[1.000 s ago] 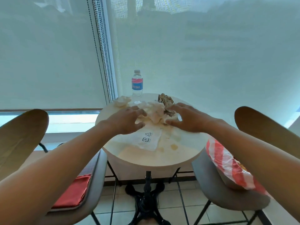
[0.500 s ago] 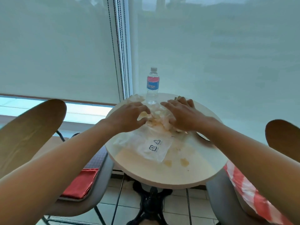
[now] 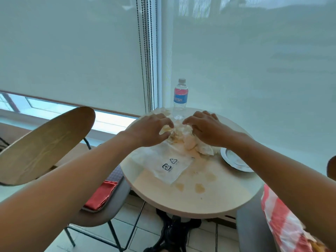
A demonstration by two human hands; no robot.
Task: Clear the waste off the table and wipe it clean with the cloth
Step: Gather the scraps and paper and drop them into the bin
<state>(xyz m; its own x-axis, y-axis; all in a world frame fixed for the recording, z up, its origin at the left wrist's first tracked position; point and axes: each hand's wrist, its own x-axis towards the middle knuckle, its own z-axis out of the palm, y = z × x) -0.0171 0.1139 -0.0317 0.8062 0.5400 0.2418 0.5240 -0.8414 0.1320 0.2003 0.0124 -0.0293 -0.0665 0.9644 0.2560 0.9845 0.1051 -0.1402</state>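
Observation:
A heap of crumpled white paper waste (image 3: 189, 142) lies at the middle of the round beige table (image 3: 209, 200). My left hand (image 3: 151, 130) curls its fingers round the heap's left side, and my right hand (image 3: 207, 128) lies over its right side with curled fingers on the paper. A clear plastic bag (image 3: 163, 164) with printed recycling marks lies flat in front of the heap. Brown stains (image 3: 199, 187) spot the table near its front. A folded red cloth (image 3: 101, 194) lies on the left chair's seat.
A water bottle (image 3: 180, 99) stands at the table's far edge by the blind. A small plate (image 3: 234, 159) sits to the right of the heap. A red-and-white striped bag (image 3: 285, 222) lies on the right chair. A wooden chair back (image 3: 45, 144) rises at left.
Both hands have drawn together around the paper heap. The view has shifted right and nearer, bringing the plate into sight.

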